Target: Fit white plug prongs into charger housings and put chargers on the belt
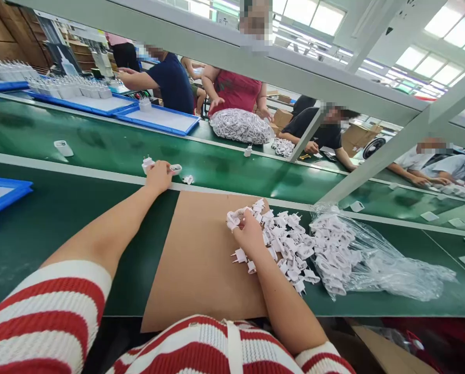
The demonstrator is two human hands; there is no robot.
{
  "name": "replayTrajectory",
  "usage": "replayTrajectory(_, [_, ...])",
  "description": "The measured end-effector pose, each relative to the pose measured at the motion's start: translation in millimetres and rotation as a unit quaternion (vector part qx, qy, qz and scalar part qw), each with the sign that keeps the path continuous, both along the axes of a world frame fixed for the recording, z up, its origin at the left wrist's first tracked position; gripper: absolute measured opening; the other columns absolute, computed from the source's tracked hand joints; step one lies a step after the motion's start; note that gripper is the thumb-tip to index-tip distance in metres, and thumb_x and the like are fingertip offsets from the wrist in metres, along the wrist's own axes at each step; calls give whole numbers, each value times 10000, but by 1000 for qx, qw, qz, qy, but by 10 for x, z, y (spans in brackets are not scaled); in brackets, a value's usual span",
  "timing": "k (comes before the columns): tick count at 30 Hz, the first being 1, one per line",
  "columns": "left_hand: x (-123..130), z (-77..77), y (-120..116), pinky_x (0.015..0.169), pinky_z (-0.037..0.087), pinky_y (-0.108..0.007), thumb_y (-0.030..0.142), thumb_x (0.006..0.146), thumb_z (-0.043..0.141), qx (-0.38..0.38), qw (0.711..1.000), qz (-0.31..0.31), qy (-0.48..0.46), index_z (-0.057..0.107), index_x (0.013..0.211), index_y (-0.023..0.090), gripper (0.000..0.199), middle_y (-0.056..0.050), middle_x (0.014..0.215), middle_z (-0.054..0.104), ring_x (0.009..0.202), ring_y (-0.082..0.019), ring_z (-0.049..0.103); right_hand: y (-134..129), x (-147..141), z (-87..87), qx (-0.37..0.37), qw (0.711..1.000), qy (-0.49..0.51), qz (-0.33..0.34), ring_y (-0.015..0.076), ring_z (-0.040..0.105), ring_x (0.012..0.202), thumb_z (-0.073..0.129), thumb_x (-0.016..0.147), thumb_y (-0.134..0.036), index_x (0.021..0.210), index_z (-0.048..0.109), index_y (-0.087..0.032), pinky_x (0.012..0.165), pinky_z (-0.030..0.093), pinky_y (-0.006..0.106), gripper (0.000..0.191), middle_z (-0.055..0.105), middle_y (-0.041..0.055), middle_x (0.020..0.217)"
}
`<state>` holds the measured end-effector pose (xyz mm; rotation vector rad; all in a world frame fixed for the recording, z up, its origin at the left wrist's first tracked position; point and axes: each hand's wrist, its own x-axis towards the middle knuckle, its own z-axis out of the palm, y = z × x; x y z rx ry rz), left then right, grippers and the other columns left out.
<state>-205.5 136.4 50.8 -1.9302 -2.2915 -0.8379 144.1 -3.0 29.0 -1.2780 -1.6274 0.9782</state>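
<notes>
My left hand (160, 176) reaches over the green belt, its fingers closed around a white plug charger (147, 164) whose two pins point up. A second white charger casing (175, 169) is at the right side of that hand; whether it is touched I cannot tell. Just beyond lies a white plug piece (188, 179) on the belt. My right hand (250, 234) is closed on a white plug cover (234, 219) above a brown cardboard sheet (201, 259). Beside it spreads a heap of loose white plug covers (290, 244) with pins.
A clear plastic bag (396, 265) with more covers lies right of the heap. Blue trays (158, 120) with chargers line the far side. A full bag (242, 126) stands before a co-worker in red (238, 91). Metal frame beams (376, 150) cross the view.
</notes>
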Motion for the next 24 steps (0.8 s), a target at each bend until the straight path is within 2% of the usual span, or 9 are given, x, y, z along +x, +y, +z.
replayTrajectory(3, [-4,-17,-45,1165,321,-505,225,964,398,38,999,17,2,604,1211,84,351,-212,1299,618,1316,-332,520,28,-36,-46,-7,995,93,33,184,726,933,653,815,-315,1027,586,-250,797,585,318,231,741,49,1104])
replayTrajectory(5, [1,-57,-78,1176,325,-492,220,957,423,41,999,18,-1,574,1280,88,380,-186,1321,620,1313,-303,531,46,-59,-80,5,994,105,41,188,718,979,654,820,-315,1067,613,-247,814,590,320,259,734,64,1161])
replayTrajectory(7, [-1,-112,-92,1193,321,-506,256,910,525,29,999,20,-6,517,1393,83,513,-186,1390,597,1335,-313,528,44,-76,-94,18,995,85,48,186,706,982,640,829,-289,1130,637,-243,826,591,324,305,734,70,1179])
replayTrajectory(10, [-30,-195,-42,1224,296,-542,332,816,652,-30,999,36,-25,385,1556,64,831,-222,1567,448,1466,-386,400,9,-87,-75,16,996,60,64,177,694,924,602,841,-236,1264,611,-241,816,588,329,423,759,58,1130])
replayTrajectory(13, [-70,-242,70,1217,350,-467,380,797,668,-125,990,-17,-55,393,1586,101,881,-183,1555,488,1468,-378,416,-28,-92,-47,18,996,49,70,182,700,911,593,849,-222,1278,610,-226,828,588,341,430,775,54,1082])
replayTrajectory(16, [-79,-235,171,1205,373,-409,409,767,716,-156,984,-69,-55,476,1554,167,857,-138,1524,531,1439,-360,462,-35,-100,-66,24,996,32,78,195,716,952,584,852,-212,1239,635,-219,882,589,371,390,778,57,1094])
replayTrajectory(20, [1,-191,252,1244,284,-488,459,687,823,-133,989,-72,0,130,1688,199,1245,-168,1728,98,1569,-421,175,-17,-109,-185,35,995,-7,90,210,719,1040,561,859,-191,1268,624,-224,967,576,413,416,769,58,1145])
replayTrajectory(22, [73,-196,293,1247,261,-506,495,730,803,-158,983,-91,24,125,1688,216,1207,-155,1736,57,1572,-422,150,-14,-104,-250,42,994,-31,96,220,718,1062,560,865,-196,1289,620,-230,976,575,423,430,761,63,1167])
replayTrajectory(24, [149,-228,339,1237,264,-526,520,809,737,-180,980,-83,23,256,1661,223,1023,-158,1707,208,1538,-413,240,-24,-92,-291,51,992,-55,106,231,715,1074,565,859,-194,1298,625,-238,976,576,430,445,756,70,1184])
